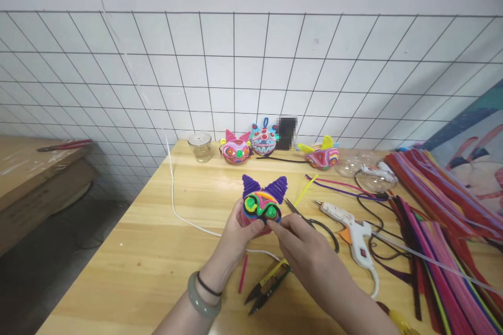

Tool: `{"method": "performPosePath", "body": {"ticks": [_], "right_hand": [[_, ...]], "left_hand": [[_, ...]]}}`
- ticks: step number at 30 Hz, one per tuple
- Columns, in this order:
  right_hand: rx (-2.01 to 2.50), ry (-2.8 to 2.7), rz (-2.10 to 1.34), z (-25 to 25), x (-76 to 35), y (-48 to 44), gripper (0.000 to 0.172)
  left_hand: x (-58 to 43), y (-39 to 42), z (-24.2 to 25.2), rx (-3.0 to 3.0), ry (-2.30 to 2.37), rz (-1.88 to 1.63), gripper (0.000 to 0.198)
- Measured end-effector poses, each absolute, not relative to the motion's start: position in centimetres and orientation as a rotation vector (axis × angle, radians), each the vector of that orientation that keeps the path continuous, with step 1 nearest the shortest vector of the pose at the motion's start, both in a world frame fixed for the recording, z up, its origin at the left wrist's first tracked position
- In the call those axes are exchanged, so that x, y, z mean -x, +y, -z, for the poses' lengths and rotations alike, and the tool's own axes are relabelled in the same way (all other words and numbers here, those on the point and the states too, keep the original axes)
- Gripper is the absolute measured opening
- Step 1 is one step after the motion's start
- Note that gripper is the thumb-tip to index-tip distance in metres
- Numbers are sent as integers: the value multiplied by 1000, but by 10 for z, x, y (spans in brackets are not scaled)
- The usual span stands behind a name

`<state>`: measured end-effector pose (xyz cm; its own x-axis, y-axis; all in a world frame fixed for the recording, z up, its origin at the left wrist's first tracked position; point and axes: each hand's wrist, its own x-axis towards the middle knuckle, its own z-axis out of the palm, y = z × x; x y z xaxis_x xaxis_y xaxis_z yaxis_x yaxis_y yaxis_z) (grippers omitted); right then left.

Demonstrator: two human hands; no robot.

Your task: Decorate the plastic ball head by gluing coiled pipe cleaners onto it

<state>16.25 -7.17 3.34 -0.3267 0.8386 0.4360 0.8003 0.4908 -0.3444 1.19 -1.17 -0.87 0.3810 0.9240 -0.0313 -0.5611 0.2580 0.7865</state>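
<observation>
My left hand (234, 235), with a bangle and a dark band at the wrist, is closed around a pipe-cleaner animal head (262, 200). This head has purple pointed ears, green eyes and pink, orange and black bands. My right hand (304, 243) has its fingers pinched together against the lower front of the head; what they hold, if anything, is hidden. Just behind the right hand lie black-handled scissors (314, 221). Below the hands are yellow-handled snips (269, 285) and a short magenta pipe-cleaner piece (243, 274).
A white glue gun (351, 230) lies at right, near bundled pipe cleaners (444, 272). Along the wall stand a glass cup (200, 147), a pink animal head (236, 149), a blue one (264, 138) and another pink one (322, 157). A white cable (173, 196) crosses the table.
</observation>
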Motion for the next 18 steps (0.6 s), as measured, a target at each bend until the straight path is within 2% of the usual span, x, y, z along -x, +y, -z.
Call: {"method": "performPosePath", "body": {"ticks": [7, 13, 18], "right_hand": [[1371, -2261, 131, -31, -163, -75, 36], [1333, -2295, 210, -30, -159, -77, 32], [1297, -2233, 9, -36, -162, -77, 24]], "left_hand": [[-12, -14, 6, -785, 587, -1049, 61], [-12, -16, 6, -780, 674, -1033, 45], [-11, -13, 10, -813, 712, -1049, 48]]}}
